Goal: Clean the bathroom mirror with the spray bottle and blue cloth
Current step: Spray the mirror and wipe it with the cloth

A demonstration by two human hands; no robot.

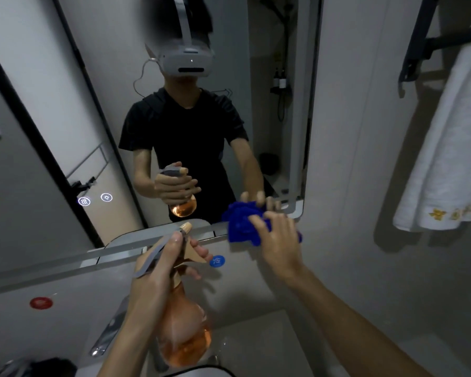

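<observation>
Nearest us, our left hand (158, 270) grips the spray bottle (184, 330) by its neck, fingers curled round it and over the trigger, nozzle aimed up at the glass, so we judge it is kept ready for another squirt. Below it sit the sink (256, 346) and its tap (106, 333). Further out, our right hand (279, 243) holds the bunched blue cloth (241, 227), fingers bent over it, pressing it at the mirror (74, 85) low by its bottom right corner, likely to work that edge. A white towel (443, 148) hangs from a dark rail on the wall to the right. Beyond, the glass reflects pale panels and a shower fitting.
</observation>
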